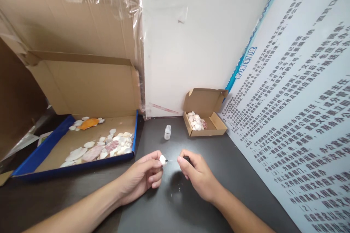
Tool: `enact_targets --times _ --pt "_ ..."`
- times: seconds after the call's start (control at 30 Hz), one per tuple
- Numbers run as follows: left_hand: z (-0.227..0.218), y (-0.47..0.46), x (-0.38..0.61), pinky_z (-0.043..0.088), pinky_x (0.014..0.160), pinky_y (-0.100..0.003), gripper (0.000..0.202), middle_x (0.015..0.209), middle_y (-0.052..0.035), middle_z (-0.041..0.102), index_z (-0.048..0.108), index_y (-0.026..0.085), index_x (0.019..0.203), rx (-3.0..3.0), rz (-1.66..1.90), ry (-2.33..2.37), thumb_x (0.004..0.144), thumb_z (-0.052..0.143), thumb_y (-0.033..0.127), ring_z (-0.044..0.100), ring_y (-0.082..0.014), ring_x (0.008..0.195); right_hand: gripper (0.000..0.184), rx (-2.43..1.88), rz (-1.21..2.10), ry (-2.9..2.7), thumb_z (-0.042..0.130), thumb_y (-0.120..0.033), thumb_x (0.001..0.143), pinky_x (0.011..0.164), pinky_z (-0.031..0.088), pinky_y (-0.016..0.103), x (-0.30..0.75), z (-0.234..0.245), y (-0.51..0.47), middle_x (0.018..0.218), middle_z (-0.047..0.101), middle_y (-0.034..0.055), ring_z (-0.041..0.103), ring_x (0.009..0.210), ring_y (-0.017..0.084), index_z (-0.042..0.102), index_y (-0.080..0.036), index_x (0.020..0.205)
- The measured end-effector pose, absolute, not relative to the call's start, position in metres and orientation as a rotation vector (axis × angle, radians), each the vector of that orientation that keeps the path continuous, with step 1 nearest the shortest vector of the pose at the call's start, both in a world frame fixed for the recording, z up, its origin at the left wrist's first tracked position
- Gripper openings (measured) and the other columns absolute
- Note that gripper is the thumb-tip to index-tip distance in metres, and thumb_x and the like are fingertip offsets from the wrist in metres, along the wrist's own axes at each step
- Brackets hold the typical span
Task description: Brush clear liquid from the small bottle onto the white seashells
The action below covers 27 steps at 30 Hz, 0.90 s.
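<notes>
Between thumb and fingers, my left hand (pixel 149 170) pinches a small white seashell (pixel 163 159). My right hand (pixel 197 170) is closed around a black brush cap (pixel 186 158), with most of the cap hidden by the fingers. A thin clear stem runs left from that cap, and its dark brush tip (pixel 166 160) meets or nearly meets the shell. Beyond both hands, a small clear glass bottle (pixel 167 133) stands upright on the dark table (pixel 153 207), its neck uncapped.
On the left lies an open blue-edged cardboard box (pixel 82 167) of loose shells, with an orange shell (pixel 89 123) towards its back. A smaller open cardboard box (pixel 210 132) with several shells sits back right. A printed board (pixel 287 98) borders the right side.
</notes>
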<state>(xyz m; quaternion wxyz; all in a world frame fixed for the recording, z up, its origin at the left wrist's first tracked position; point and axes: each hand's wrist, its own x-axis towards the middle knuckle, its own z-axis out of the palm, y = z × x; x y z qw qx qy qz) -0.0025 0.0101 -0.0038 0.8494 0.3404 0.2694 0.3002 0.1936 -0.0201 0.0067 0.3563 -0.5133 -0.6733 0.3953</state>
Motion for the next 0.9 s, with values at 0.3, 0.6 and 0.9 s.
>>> enact_targets --times 0.3,0.6,0.9 --pt "-0.0058 0.0110 -0.0034 0.028 0.049 -0.020 0.022 0.056 0.0084 0.032 0.044 0.018 0.075 0.738 0.617 0.571 0.080 0.066 0.021 0.025 -0.0049 0.046 0.043 -1.313 1.038 -1.744 0.040 -0.051 0.096 0.056 0.028 0.023 0.1945 0.0061 -0.0203 0.059 0.037 -0.0042 0.035 0.057 0.010 0.038 -0.018 0.069" --pt "-0.0035 0.0109 -0.0033 0.031 0.049 -0.019 0.018 0.055 0.0078 0.031 0.046 0.018 0.075 0.745 0.609 0.588 0.082 0.062 0.019 0.027 -0.0054 0.046 0.041 -1.289 1.011 -1.740 0.042 -0.049 0.095 0.055 0.028 0.022 0.1956 0.0068 -0.0208 0.059 0.037 -0.0045 0.034 0.056 0.009 0.040 -0.018 0.068" --pt "-0.0028 0.0105 -0.0022 0.032 0.049 -0.019 0.016 0.055 0.0077 0.031 0.046 0.018 0.074 0.753 0.606 0.592 0.082 0.060 0.018 0.027 -0.0054 0.046 0.039 -1.310 0.987 -1.771 0.044 -0.048 0.095 0.055 0.028 0.022 0.1949 0.0086 -0.0208 0.058 0.038 -0.0048 0.035 0.056 0.009 0.041 -0.018 0.070"
